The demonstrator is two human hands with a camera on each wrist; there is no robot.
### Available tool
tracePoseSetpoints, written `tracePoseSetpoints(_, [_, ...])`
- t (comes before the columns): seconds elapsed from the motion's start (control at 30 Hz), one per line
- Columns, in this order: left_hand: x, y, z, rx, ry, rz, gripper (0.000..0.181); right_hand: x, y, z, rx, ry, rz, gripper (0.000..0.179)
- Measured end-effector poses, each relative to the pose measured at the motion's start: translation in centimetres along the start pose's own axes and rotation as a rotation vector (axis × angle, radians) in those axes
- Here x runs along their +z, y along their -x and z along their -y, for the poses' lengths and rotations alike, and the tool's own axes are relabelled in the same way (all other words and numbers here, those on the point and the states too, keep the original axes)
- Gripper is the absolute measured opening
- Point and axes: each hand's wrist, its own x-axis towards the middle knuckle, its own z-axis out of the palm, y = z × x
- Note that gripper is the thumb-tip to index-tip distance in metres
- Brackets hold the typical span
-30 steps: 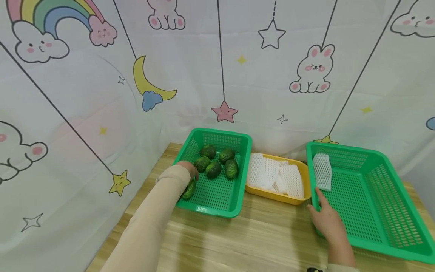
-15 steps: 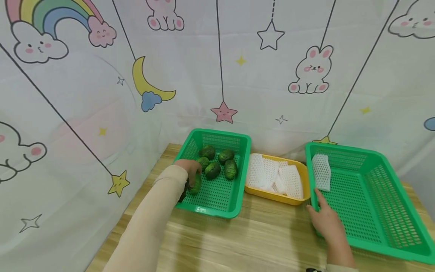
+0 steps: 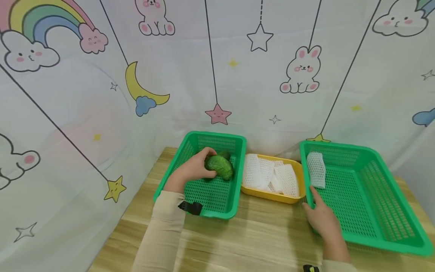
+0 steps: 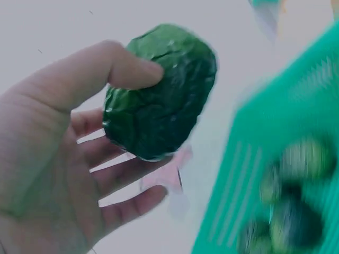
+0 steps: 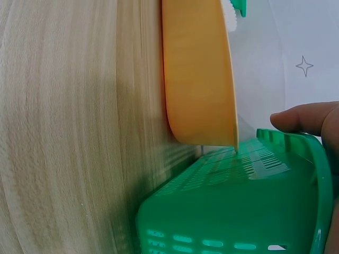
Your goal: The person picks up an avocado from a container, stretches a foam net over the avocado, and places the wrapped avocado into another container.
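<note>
My left hand holds a dark green, wrinkled avocado above the left green basket. In the left wrist view, the thumb presses one side of the avocado, with the fingers behind it. More avocados lie blurred in the basket there; from the head, hand and held fruit mostly hide them. My right hand grips the near-left rim of the right green basket, its thumb outside; some fingers are hidden. One white foam net sleeve lies inside that basket.
Between the baskets stands a yellow tray with several white foam net sleeves. All sit on a wood-grain table. A printed cloth hangs behind and to the left.
My left hand has lifted an avocado from the left basket's near-left side and moved up and right with it. The right hand stays at the rim. The head view has shifted slightly.
</note>
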Motion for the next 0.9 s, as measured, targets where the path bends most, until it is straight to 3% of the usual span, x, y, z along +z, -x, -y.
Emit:
tracePoseSetpoints(0.17, [3.4, 1.3, -2.8, 0.052, 0.076, -0.221, 0.059, 0.1, -0.4, 0.5, -0.005, -0.002, -0.005, 0.068])
tracePoseSetpoints(0.3, [6.6, 1.3, -4.0, 0.073, 0.124, -0.296, 0.058, 0.2, -0.7, 0.6, 0.010, 0.001, 0.002, 0.068])
tracePoseSetpoints(0.53, [11.7, 0.3, -6.1, 0.029, 0.154, -0.284, 0.058, 0.0, -0.6, 0.5, 0.003, -0.003, -0.007, 0.067])
tracePoseSetpoints(0.67, [14.3, -0.2, -7.1, 0.056, 0.130, -0.266, 0.057, 0.0, -0.5, 0.5, 0.010, -0.011, -0.002, 0.068])
tracePoseSetpoints(0.77, [16.2, -0.6, -7.2, 0.058, 0.129, -0.228, 0.055, 0.0, -0.3, 0.3, 0.011, -0.014, -0.004, 0.068])
tracePoseSetpoints(0.9, [18.8, -0.9, -6.5, 0.018, 0.140, -0.152, 0.054, 0.0, -0.1, 0.1, 0.007, -0.021, -0.009, 0.068])
